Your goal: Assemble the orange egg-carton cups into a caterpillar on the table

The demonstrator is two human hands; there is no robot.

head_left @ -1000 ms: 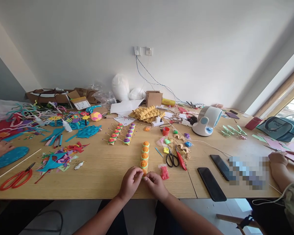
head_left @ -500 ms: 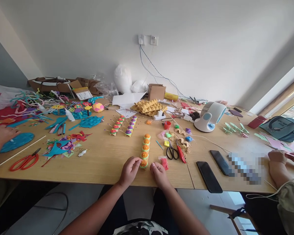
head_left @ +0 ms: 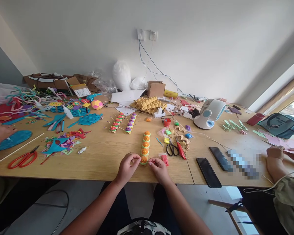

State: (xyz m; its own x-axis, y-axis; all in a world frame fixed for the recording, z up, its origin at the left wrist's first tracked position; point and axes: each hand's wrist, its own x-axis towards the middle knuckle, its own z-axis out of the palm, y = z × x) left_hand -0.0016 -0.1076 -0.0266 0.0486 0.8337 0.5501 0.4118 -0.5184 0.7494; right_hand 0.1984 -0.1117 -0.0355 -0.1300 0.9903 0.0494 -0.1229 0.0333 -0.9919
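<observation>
An egg-carton caterpillar (head_left: pixel 145 144) stretches away from me, its row of bumps coloured green with orange tops. The bump nearest me has small dots like a face. At that near end, my left hand (head_left: pixel 128 165) is closed, its thumb and index fingertips at the left side. Opposite it, my right hand (head_left: pixel 159 168) is pinched closed at the right side. Anything tiny between the fingertips is too small to make out. Farther back stand a red-and-green caterpillar (head_left: pixel 117 123) and a purple-topped caterpillar (head_left: pixel 130 123), both with dark-tipped pins sticking out.
Black-handled scissors (head_left: pixel 172 149), a red-handled tool (head_left: pixel 181 148) and a red clay packet (head_left: pixel 164 159) lie right of my hands. Phones (head_left: pixel 208 172) sit farther right, near a fan (head_left: pixel 209 114). Red scissors (head_left: pixel 24 159) and paper scraps (head_left: pixel 63 145) lie left. Co-workers' hands show at both sides.
My right hand has moved left, from just apart to the caterpillar's near end. My left hand stays at its left side. The whole view has shifted slightly.
</observation>
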